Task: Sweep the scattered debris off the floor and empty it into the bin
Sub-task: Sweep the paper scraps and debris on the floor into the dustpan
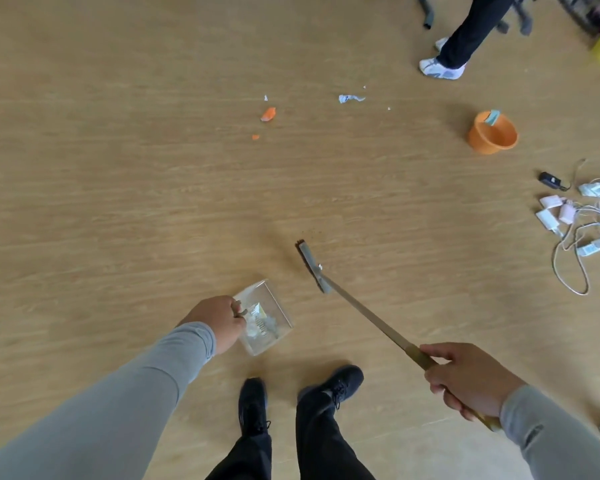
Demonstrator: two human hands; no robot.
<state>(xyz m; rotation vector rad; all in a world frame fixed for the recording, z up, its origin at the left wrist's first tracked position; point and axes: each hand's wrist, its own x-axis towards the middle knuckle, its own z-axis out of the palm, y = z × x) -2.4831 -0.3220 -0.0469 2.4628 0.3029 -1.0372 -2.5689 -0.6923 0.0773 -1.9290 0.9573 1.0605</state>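
2 hands grip: left hand (219, 320) clear dustpan (274, 306), right hand (468, 379) broom (361, 306)

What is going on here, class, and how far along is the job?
A person is sweeping a wooden floor. The right hand grips a broom; the left hand holds a clear dustpan already containing scraps. Orange and white debris still lies ahead, left of the orange bin.
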